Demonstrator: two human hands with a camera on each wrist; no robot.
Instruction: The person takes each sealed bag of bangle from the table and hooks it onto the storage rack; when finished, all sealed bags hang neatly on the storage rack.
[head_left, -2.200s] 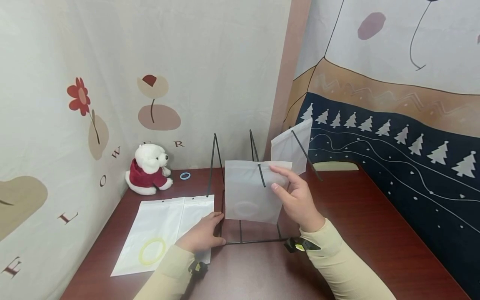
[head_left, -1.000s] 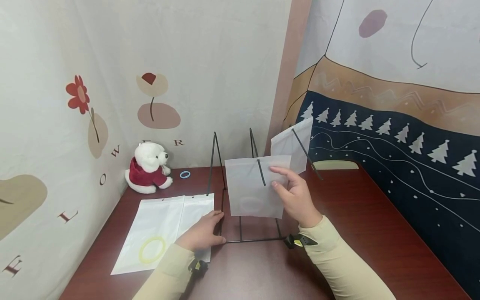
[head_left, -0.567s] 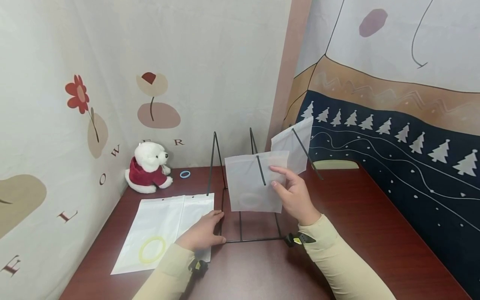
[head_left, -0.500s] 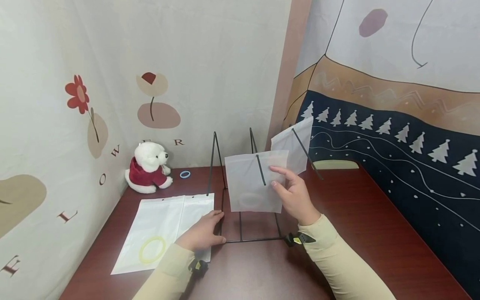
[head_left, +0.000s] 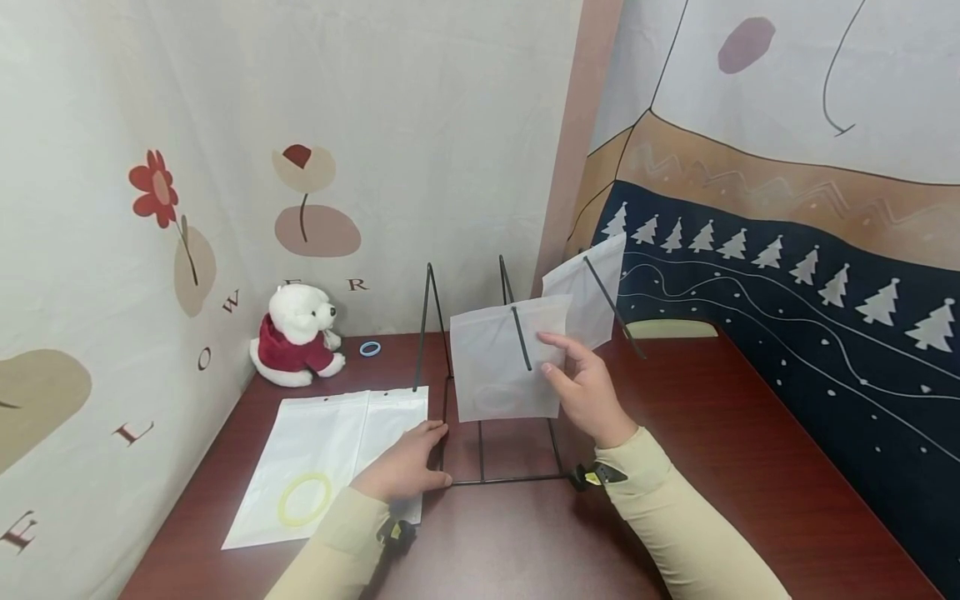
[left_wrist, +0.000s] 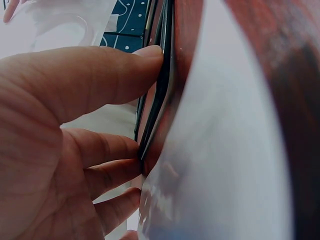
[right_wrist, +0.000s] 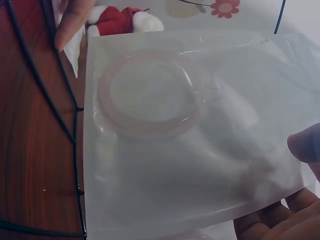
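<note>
White bag [head_left: 487, 367] on its rod [head_left: 521, 337], ring [right_wrist: 150, 128] faint inside

The right wrist view cuts off the bag's top end; the ring shows only dimly. The bag hangs upright from the stand [head_left: 525, 479], upper edge climbing rightward, long axis hard to judge. Your right hand [head_left: 592, 392] pinches its right side; your left hand [head_left: 401, 462] touches the stand, fingers spread from thumb. Two seconds ago the bag sat nearer the rod's tip.
</note>
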